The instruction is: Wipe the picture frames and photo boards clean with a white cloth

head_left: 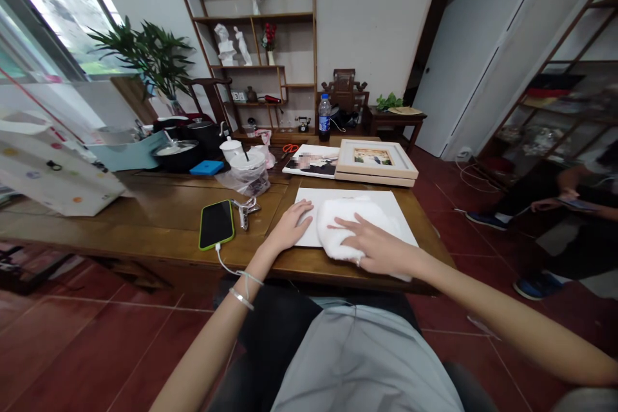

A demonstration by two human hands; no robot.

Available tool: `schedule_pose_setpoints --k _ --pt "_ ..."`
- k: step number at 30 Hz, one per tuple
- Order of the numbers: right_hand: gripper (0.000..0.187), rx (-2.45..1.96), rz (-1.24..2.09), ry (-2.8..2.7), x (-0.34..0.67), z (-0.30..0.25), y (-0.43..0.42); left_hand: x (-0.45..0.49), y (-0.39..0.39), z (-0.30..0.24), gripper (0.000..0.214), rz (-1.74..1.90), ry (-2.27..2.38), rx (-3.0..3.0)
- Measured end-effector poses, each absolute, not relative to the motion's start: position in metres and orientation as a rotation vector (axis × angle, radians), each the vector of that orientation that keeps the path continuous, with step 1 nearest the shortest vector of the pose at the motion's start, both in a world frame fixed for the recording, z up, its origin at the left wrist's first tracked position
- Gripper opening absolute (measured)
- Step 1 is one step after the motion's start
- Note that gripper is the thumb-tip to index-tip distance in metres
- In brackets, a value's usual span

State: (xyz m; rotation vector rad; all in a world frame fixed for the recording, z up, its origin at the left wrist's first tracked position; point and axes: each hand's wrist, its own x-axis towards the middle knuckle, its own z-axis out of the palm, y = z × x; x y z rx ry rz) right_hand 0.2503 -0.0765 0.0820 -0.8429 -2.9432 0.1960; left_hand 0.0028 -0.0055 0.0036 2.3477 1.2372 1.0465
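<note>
The folded white cloth (338, 208) lies on the white panel (309, 241), under the right hand (371, 242), fingers spread; the left hand (290, 225) rests loose at the panel's edge, grasping nothing. Work seems under way; what's left, hidden beneath, I can't tell.

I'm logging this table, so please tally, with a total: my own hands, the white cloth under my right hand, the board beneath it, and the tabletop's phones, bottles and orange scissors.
Hands: 2 (left hand, right hand)
Cloth: 1
Board: 1
Phone: 1
Bottle: 1
Scissors: 1
Total: 7
</note>
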Motion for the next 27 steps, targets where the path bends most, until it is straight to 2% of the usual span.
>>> schedule_pose_setpoints --k 4,8,10,15,22,27 --pt "0.036 -1.0 0.109 -2.832 0.242 0.075 -0.028 0.002 -0.005 0.004 0.036 1.034 1.25 2.34" --pt "0.05 -1.187 0.042 -2.703 0.227 0.069 0.01 0.002 -0.005 0.005 0.036 1.019 1.251 2.337" --pt "0.05 -1.254 0.016 -2.658 0.219 0.066 0.016 0.002 -0.006 0.006 0.036 1.01 1.252 2.335" --pt "0.04 -1.162 -0.073 -2.715 0.211 0.063 -0.012 0.002 -0.006 0.004 0.037 1.015 1.264 2.332" --pt "0.035 -0.925 -0.019 -2.864 0.22 0.071 -0.09 0.002 -0.004 0.001 0.035 1.048 1.237 2.349" --pt "0.034 -0.815 0.078 -2.923 0.228 0.079 -0.093 0.002 -0.004 0.004 0.035 1.042 1.23 2.343"
